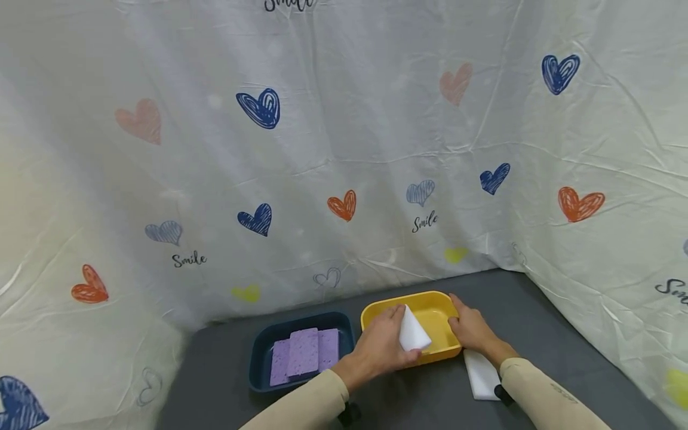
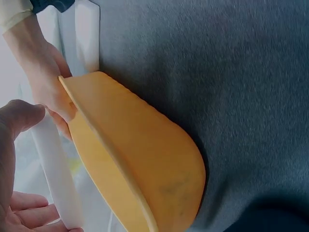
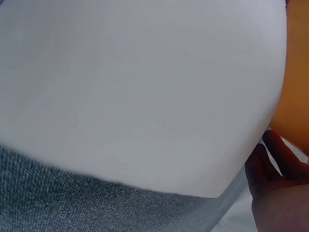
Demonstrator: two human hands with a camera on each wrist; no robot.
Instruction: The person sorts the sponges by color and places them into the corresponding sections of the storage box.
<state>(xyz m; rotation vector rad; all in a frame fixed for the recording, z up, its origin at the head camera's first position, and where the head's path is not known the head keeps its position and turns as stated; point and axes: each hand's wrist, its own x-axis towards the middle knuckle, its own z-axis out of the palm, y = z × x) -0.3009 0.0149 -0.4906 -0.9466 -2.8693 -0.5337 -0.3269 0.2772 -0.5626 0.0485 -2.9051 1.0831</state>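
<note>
Over the yellow plastic bin (image 1: pixel 442 313), my left hand (image 1: pixel 380 341) holds a white sponge block (image 1: pixel 412 331) between thumb and fingers. The left wrist view shows that block (image 2: pixel 55 169) edge-on, beside the rim of the bin (image 2: pixel 135 125). My right hand (image 1: pixel 475 327) grips the right end of the bin, thumb on the inner side of the rim. Below that hand, a second white sponge block (image 1: pixel 481 377) lies on the table, partly hidden by the wrist. It fills much of the right wrist view, with the right hand's fingers (image 3: pixel 282 154) against the bin behind it.
Left of the yellow bin stands a dark blue bin (image 1: pixel 252 364) with purple sponges (image 1: pixel 304 352) in it. The dark grey table (image 1: pixel 215 370) meets a white curtain (image 1: pixel 301 161) printed with hearts at the back and sides.
</note>
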